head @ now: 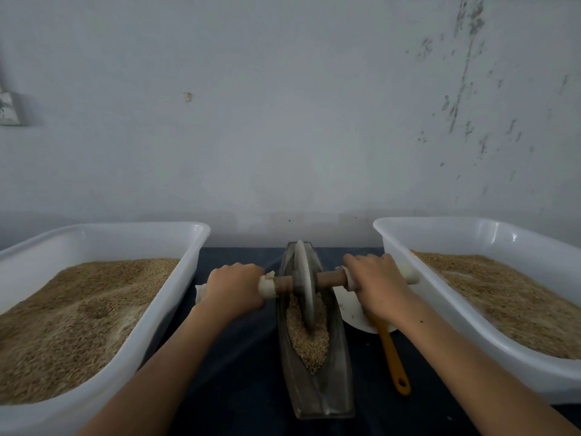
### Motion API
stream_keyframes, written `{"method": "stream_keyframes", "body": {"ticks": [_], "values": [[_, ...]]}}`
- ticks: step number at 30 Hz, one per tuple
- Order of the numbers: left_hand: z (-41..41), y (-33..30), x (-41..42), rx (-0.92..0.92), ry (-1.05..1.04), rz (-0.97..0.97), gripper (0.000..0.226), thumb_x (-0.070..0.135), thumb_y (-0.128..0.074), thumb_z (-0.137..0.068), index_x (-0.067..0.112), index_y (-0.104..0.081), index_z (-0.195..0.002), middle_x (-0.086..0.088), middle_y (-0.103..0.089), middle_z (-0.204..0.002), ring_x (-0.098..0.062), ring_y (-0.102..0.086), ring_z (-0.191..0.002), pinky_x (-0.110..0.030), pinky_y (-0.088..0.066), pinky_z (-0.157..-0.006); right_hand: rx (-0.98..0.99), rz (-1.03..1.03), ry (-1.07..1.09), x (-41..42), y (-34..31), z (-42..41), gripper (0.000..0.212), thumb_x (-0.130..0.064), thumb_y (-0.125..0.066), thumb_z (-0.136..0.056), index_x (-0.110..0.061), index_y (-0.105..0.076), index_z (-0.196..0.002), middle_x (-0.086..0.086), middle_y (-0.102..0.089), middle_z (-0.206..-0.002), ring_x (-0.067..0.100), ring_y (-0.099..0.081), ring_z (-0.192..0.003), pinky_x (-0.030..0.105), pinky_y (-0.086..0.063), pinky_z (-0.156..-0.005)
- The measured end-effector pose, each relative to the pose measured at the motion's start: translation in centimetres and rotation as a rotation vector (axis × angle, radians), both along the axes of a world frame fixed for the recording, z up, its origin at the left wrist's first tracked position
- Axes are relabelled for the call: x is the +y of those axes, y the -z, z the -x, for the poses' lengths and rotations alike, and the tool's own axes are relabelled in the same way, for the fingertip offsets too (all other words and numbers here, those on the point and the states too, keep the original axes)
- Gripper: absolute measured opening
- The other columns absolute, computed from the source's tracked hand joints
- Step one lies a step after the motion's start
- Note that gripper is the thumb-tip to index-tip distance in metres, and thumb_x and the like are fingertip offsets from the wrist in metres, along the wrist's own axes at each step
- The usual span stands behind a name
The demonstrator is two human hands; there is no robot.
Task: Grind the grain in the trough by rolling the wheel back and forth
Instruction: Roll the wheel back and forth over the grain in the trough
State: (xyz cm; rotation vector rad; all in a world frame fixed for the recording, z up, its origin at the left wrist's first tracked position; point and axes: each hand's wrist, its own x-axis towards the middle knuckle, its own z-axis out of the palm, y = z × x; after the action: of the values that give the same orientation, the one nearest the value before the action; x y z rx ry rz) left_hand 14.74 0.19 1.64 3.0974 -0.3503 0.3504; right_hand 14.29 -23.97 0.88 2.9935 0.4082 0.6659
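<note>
- The left hand (234, 286) and right hand (375, 283) each close around a wrapped end of the wooden axle (330, 278).
- The wheel (304, 283) stands upright on the axle, in the far half of the trough (317, 394).
- Grain (309, 338) fills the trough's middle.
- A yellow-handled utensil (394, 361) lies just right of it on the dark surface (251, 357).
- White tubs (176, 309) (408, 262) of grain flank both sides.

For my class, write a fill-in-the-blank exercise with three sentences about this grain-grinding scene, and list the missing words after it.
1. Each hand, left hand and right hand, grips one end of the wheel's ____.
2. The wheel stands in the ____ between the two tubs.
3. The spatula beside the trough has a handle coloured ____.

Missing words: axle; trough; orange
</note>
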Motion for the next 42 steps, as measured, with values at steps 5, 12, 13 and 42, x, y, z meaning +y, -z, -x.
{"method": "stream_keyframes", "body": {"ticks": [5, 12, 13, 42], "values": [[0.1, -0.1, 0.1, 0.091, -0.002, 0.014, 0.025, 0.033, -0.066, -0.08, 0.023, -0.061, -0.102, 0.003, -0.065, -0.096, -0.015, -0.062, -0.089, -0.031, -0.049, -0.081, 0.026, 0.029, 0.01, 0.1, -0.4, 0.1, 0.023, -0.016, -0.06, -0.085, -0.028, -0.042, -0.093, -0.005, -0.06, -0.098, 0.018, -0.056, -0.093, 0.034, -0.037, -0.086], [0.1, -0.7, 0.1, 0.279, -0.018, 0.009, 0.037, 0.033, -0.072, -0.077, 0.018, -0.06, -0.108, 0.002, -0.061, -0.093, -0.018, -0.062, -0.093, -0.034, -0.051, -0.086, 0.218, 0.035, -0.01, -0.1, -1.7, 0.5, 0.018, -0.019, -0.06, -0.083, -0.031, -0.047, -0.084, -0.008, -0.054, -0.081, 0.013, -0.054, -0.078, 0.028, -0.04, -0.073], [0.1, -0.8, 0.2, 0.293, -0.016, 0.013, 0.037, 0.033, -0.072, -0.077, 0.018, -0.06, -0.109, 0.002, -0.061, -0.094, -0.018, -0.062, -0.093, -0.035, -0.051, -0.087, 0.231, 0.033, -0.013, -0.1, -1.8, 0.6, 0.017, -0.019, -0.06, -0.083, -0.031, -0.048, -0.084, -0.008, -0.055, -0.08, 0.012, -0.055, -0.078, 0.028, -0.041, -0.072], [0.1, -1.0, -0.1, 0.143, 0.03, -0.064, 0.03, 0.036, -0.068, -0.078, 0.023, -0.062, -0.105, 0.006, -0.061, -0.089, -0.015, -0.061, -0.086, -0.03, -0.049, -0.078, 0.426, -0.014, 0.021, -0.2, -2.3, 0.9, 0.014, -0.018, -0.06, -0.088, -0.028, -0.05, -0.089, -0.003, -0.061, -0.092, 0.015, -0.059, -0.087, 0.03, -0.047, -0.083]]}}
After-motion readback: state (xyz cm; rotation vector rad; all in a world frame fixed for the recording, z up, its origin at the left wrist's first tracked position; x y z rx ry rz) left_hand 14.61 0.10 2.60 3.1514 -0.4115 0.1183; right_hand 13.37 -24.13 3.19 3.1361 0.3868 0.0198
